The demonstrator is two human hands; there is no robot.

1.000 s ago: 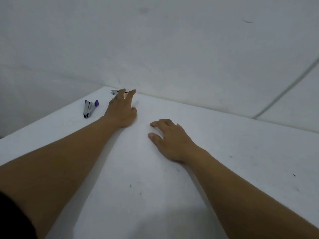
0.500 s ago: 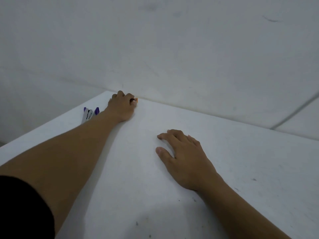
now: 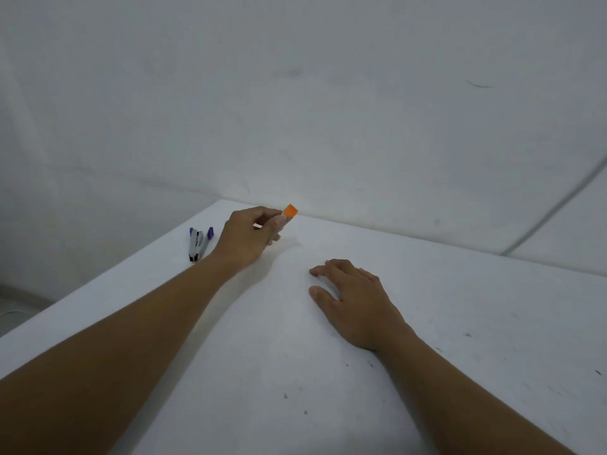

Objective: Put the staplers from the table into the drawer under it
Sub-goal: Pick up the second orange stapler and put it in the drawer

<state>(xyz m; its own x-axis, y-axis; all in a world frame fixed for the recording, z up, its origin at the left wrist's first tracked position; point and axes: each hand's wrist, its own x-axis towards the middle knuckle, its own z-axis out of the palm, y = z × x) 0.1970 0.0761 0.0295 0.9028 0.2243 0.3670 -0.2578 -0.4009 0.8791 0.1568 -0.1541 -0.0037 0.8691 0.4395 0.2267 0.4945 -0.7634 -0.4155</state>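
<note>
My left hand [image 3: 249, 236] is closed around a small stapler with an orange end [image 3: 290, 211], lifted just off the white table [image 3: 460, 323] near its far edge. Only the orange tip and a bit of metal show past my fingers. A second stapler, grey with purple ends [image 3: 198, 243], lies flat on the table just left of that hand. My right hand [image 3: 351, 297] rests palm down on the table, fingers spread, holding nothing. The drawer is out of view.
A white wall [image 3: 295, 110] rises right behind the table's far edge. The table's left edge runs diagonally from the far corner toward me, with floor [image 3: 13, 310] beyond it at the lower left.
My left hand reached the far edge, closed on the orange-tipped stapler and has lifted it slightly toward me. My right hand stayed flat on the table.
</note>
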